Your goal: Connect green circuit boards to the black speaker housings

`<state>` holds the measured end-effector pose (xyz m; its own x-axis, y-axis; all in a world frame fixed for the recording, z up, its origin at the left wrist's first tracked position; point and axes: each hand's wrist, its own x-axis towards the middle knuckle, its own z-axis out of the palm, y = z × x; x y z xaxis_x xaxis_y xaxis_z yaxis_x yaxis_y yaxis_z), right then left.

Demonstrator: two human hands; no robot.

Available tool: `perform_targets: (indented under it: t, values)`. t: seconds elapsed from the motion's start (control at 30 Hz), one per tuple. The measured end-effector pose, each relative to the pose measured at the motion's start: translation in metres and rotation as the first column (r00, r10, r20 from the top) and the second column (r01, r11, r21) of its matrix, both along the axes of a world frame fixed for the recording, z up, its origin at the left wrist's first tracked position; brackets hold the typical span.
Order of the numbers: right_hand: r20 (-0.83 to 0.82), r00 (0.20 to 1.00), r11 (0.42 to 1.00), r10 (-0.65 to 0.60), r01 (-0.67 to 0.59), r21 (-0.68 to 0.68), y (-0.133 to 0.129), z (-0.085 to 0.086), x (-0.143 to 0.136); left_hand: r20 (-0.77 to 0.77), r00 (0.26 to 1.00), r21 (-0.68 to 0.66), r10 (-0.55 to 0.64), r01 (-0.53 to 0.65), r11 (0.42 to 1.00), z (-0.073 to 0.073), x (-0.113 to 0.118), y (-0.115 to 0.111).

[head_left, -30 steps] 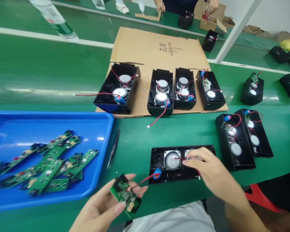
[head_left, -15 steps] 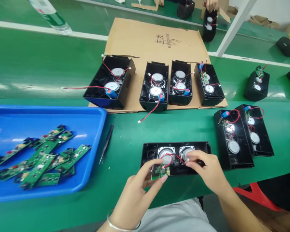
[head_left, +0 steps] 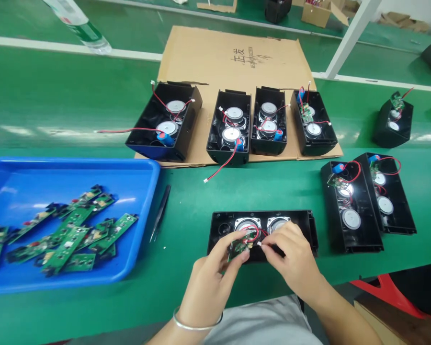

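Between the thumb and fingers of my left hand [head_left: 213, 273] is a small green circuit board [head_left: 240, 244], tilted above a black speaker housing [head_left: 222, 218]. My right hand [head_left: 290, 254] pinches a small white plug [head_left: 259, 243] on a red and black wire, close to the board's right edge. The housing lies lengthwise in front of me, with two round speaker drivers [head_left: 247, 224] inside. My fingers partly cover the right-hand driver, and red wire loops over the left one.
A blue tray [head_left: 149, 191] with several green boards stands at left, black tweezers [head_left: 161, 211] beside it. Several speaker housings [head_left: 230, 96] rest on flattened cardboard [head_left: 208, 52] behind. Two more housings [head_left: 348, 239] stand at right. A plastic bottle [head_left: 89, 36] is at upper left.
My right hand has moved left and down from the right-hand driver, bringing the white plug near the board. The board has tilted in my left hand. A co-worker's hand has left the top of the view.
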<state>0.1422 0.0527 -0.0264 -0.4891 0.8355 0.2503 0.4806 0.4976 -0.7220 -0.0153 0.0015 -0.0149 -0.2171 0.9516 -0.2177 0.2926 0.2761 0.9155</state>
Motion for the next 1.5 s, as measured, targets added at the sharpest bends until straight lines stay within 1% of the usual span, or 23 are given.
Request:
perform_targets:
  t: [0.1, 0.2, 0.27, 0.37, 0.43, 0.47, 0.53, 0.6, 0.67, 0.73, 0.83, 0.93, 1.0, 1.07, 1.17, 1.23, 1.27, 1.37, 1.43, 1.5]
  values:
    - [0.005, 1.0, 1.0, 0.011, -0.011, 0.01, -0.002, -0.001, -0.007, 0.033, 0.999, 0.025, 0.007, -0.008, 1.0, -0.002, 0.001, -0.001]
    - [0.05, 0.998, 0.999, 0.04, -0.041, 0.031, -0.001, 0.0, -0.011, 0.042, 0.999, 0.051, -0.01, 0.007, 0.999, -0.003, 0.001, -0.002]
    - [0.086, 0.994, 0.996, 0.062, -0.067, 0.059, 0.0, 0.002, -0.011, 0.024, 0.999, 0.064, -0.035, 0.034, 0.997, -0.004, 0.0, -0.002]
    - [0.145, 0.986, 0.985, 0.086, -0.107, 0.139, 0.001, 0.004, -0.011, -0.016, 0.997, 0.084, -0.079, 0.08, 0.993, -0.004, -0.002, -0.003]
    - [0.166, 0.98, 0.974, 0.109, -0.138, 0.178, 0.002, 0.004, -0.012, -0.005, 0.993, 0.081, -0.114, 0.114, 0.99, -0.004, -0.004, -0.004]
    - [0.164, 0.979, 0.973, 0.119, -0.148, 0.176, 0.002, 0.004, -0.012, 0.014, 0.992, 0.073, -0.127, 0.125, 0.989, -0.003, -0.005, -0.003]
    - [0.133, 0.984, 0.981, 0.121, -0.139, 0.136, 0.003, 0.004, -0.011, 0.072, 0.988, 0.054, -0.137, 0.134, 0.99, -0.002, -0.008, -0.003]
    - [0.105, 0.988, 0.99, 0.115, -0.123, 0.071, 0.004, 0.004, -0.01, 0.141, 0.98, 0.064, -0.141, 0.133, 0.989, 0.0, -0.009, -0.001]
    - [0.099, 0.986, 0.99, 0.135, -0.138, 0.028, 0.005, 0.004, -0.009, 0.18, 0.971, 0.081, -0.158, 0.146, 0.986, 0.001, -0.01, 0.0]
    - [0.109, 0.981, 0.986, 0.162, -0.164, 0.012, 0.005, 0.004, -0.009, 0.184, 0.967, 0.09, -0.177, 0.163, 0.983, 0.003, -0.009, 0.002]
    - [0.114, 0.981, 0.987, 0.156, -0.159, 0.014, 0.004, 0.004, -0.01, 0.182, 0.968, 0.089, -0.172, 0.158, 0.983, 0.004, -0.009, 0.002]
    - [0.142, 0.974, 0.984, 0.174, -0.168, -0.052, 0.004, 0.004, -0.011, 0.178, 0.965, 0.063, -0.193, 0.184, 0.981, 0.003, -0.011, -0.001]
    - [0.17, 0.969, 0.983, 0.176, -0.163, -0.089, 0.006, 0.005, -0.011, 0.151, 0.966, 0.037, -0.211, 0.208, 0.977, 0.003, -0.014, -0.004]
    - [0.182, 0.967, 0.981, 0.18, -0.164, -0.102, 0.009, 0.007, -0.011, 0.108, 0.973, 0.01, -0.202, 0.202, 0.979, 0.004, -0.018, -0.006]
    - [0.137, 0.973, 0.975, 0.184, -0.163, -0.149, 0.015, 0.011, -0.008, 0.067, 0.992, -0.002, -0.107, 0.107, 0.994, 0.007, -0.019, -0.008]
    - [0.076, 0.986, 0.972, 0.146, -0.129, -0.195, 0.017, 0.013, -0.005, 0.022, 0.998, 0.008, -0.056, 0.056, 0.998, 0.008, -0.018, -0.009]
    - [0.046, 0.992, 0.971, 0.121, -0.109, -0.21, 0.018, 0.014, -0.004, -0.02, 0.999, 0.02, -0.05, 0.051, 0.999, 0.008, -0.016, -0.01]
    - [0.025, 0.998, 0.98, 0.057, -0.051, -0.191, 0.017, 0.015, -0.006, -0.182, 0.979, 0.091, -0.088, 0.106, 0.99, 0.004, -0.013, -0.011]
    - [0.075, 0.996, 0.988, 0.039, -0.028, -0.15, 0.018, 0.013, -0.014, -0.267, 0.958, 0.137, -0.109, 0.149, 0.979, 0.002, -0.013, -0.011]
    - [0.154, 0.987, 0.993, 0.047, -0.029, -0.118, 0.019, 0.01, -0.025, -0.311, 0.94, 0.162, -0.136, 0.194, 0.968, 0.003, -0.015, -0.01]
